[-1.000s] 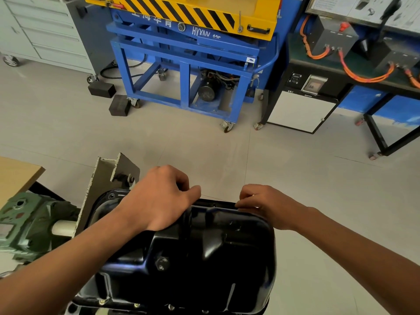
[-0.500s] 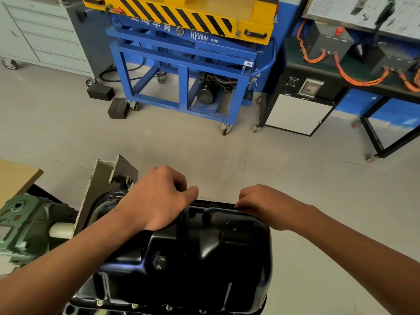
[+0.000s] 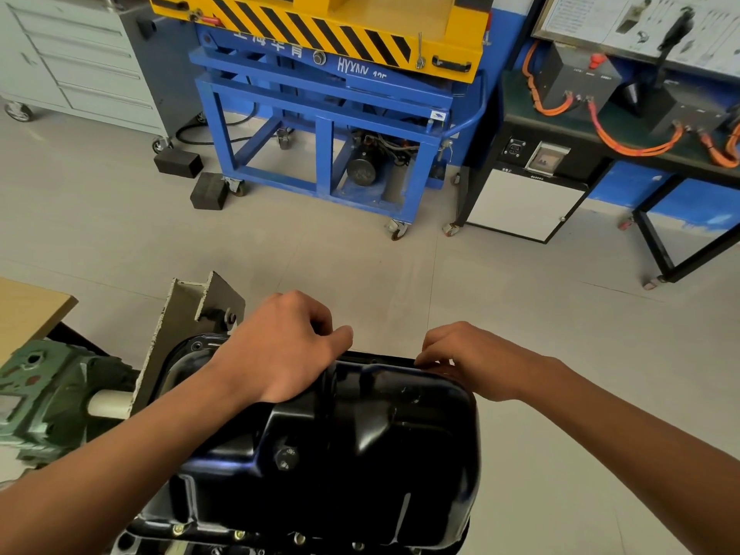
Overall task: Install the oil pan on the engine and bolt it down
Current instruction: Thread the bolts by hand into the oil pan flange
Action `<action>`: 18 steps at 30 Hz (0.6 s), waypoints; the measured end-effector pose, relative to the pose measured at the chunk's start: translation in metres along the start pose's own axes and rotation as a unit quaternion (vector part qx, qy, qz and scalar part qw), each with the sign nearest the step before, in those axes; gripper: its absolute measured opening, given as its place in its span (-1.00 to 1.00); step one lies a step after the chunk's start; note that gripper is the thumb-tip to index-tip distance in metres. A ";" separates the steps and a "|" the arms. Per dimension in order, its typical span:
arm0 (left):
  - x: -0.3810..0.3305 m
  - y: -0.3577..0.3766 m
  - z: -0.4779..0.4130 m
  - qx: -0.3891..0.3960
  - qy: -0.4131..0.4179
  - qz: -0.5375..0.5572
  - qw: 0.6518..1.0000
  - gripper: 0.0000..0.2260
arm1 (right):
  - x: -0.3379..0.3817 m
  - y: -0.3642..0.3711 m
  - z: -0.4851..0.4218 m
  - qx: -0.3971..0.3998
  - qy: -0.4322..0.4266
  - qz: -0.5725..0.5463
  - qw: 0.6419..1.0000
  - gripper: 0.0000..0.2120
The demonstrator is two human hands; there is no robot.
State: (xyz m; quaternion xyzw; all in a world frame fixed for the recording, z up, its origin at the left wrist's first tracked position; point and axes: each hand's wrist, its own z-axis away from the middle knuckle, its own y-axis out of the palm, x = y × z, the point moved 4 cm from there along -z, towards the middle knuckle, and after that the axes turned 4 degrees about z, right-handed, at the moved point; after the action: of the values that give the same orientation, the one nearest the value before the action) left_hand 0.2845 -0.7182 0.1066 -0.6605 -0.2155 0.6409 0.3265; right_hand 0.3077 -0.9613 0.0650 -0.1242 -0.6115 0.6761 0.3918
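Observation:
A glossy black oil pan (image 3: 360, 454) sits bottom-up on the engine below me, its drain plug (image 3: 285, 458) facing up. Several bolts (image 3: 298, 537) show along its near flange. My left hand (image 3: 280, 350) lies over the pan's far upper edge, fingers curled down behind it and thumb pointing right. My right hand (image 3: 468, 356) is at the far flange with thumb and fingertips pinched together; whatever they pinch is hidden. The engine itself is almost wholly covered by the pan.
A grey metal mounting bracket (image 3: 192, 314) stands at the pan's far left, beside a green gearbox (image 3: 44, 398). A wooden tabletop corner (image 3: 28, 314) is at left. Across the floor stand a blue and yellow lift cart (image 3: 328, 114), black blocks (image 3: 208, 190) and a bench with orange cables (image 3: 624, 142).
Both hands stay at the pan's far edge with hardly any shift. The view has drifted slightly.

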 end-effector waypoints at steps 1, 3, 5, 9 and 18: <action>0.000 0.000 0.000 0.000 -0.001 0.000 1.000 -0.64 | 0.001 0.000 0.000 0.003 -0.001 0.006 1.000 -0.80; 0.000 0.000 0.000 0.002 0.000 0.002 1.000 -0.64 | 0.004 -0.001 0.000 0.006 0.001 0.023 1.000 -0.78; 0.000 0.000 0.000 0.002 0.003 0.003 1.000 -0.64 | 0.005 -0.001 0.000 0.011 0.010 0.043 0.999 -0.76; 0.000 0.000 0.000 0.002 0.004 0.004 1.000 -0.63 | 0.006 -0.001 -0.001 0.019 0.026 0.075 0.997 -0.74; -0.001 0.000 0.000 0.000 0.003 0.007 1.000 -0.64 | 0.003 -0.002 -0.006 0.021 0.044 0.092 0.995 -0.68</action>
State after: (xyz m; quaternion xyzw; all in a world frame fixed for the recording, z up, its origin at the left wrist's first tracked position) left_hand 0.2849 -0.7188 0.1071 -0.6637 -0.2107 0.6412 0.3225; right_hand 0.3102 -0.9548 0.0664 -0.2019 -0.5653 0.7157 0.3569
